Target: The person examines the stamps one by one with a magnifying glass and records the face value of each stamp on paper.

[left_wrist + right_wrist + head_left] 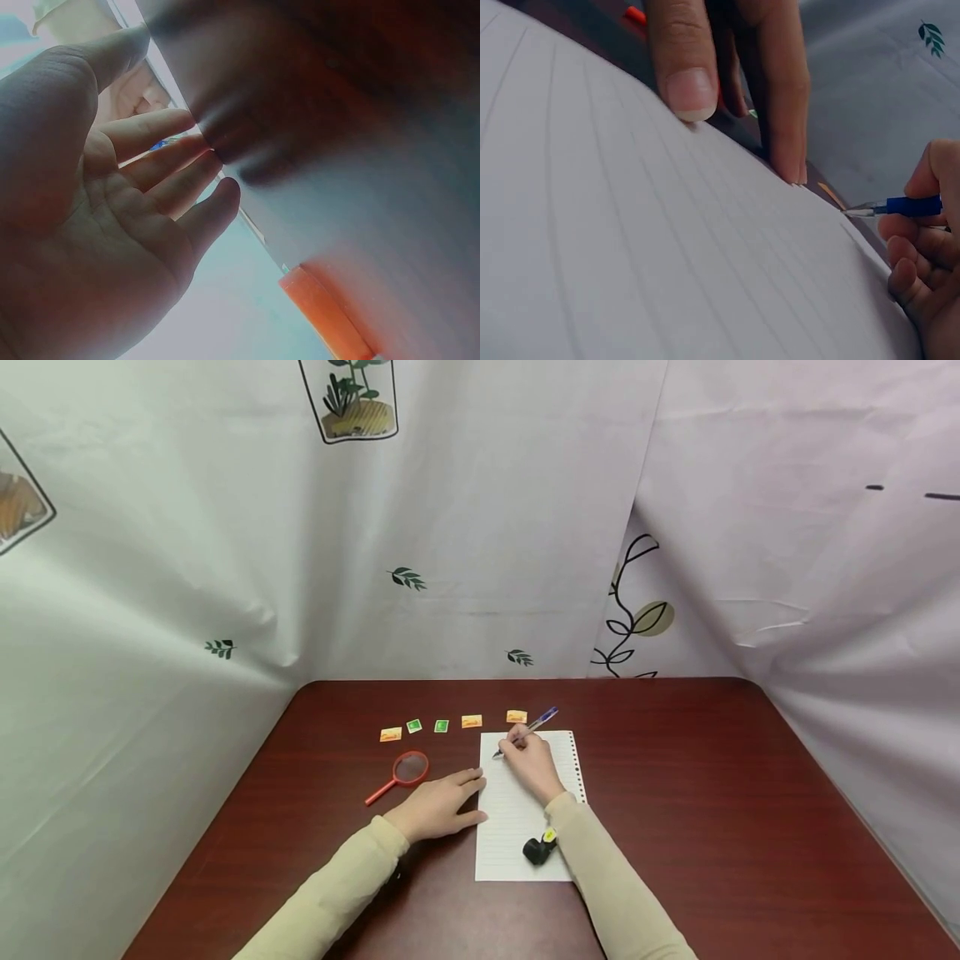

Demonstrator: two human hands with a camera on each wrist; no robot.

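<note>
A sheet of lined paper [510, 835] with punched holes down its right side lies on the table. My right hand [534, 767] pinches a blue pen [543, 718] over the upper part of the sheet. In the right wrist view the pen tip sits right at the paper's surface. My left hand [442, 806] rests at the sheet's left edge with its fingers extended, and its fingertips [691, 94] touch that edge. Just beyond the left hand lies a red magnifying glass [411, 768], its handle toward me.
Orange stamp-like cards [472, 721] and small green ones [442, 726] lie in a row behind the paper. A black wrist camera [536, 852] shows beside the right sleeve. The dark red wooden table [712, 810] meets a white curtain [480, 527] at the back.
</note>
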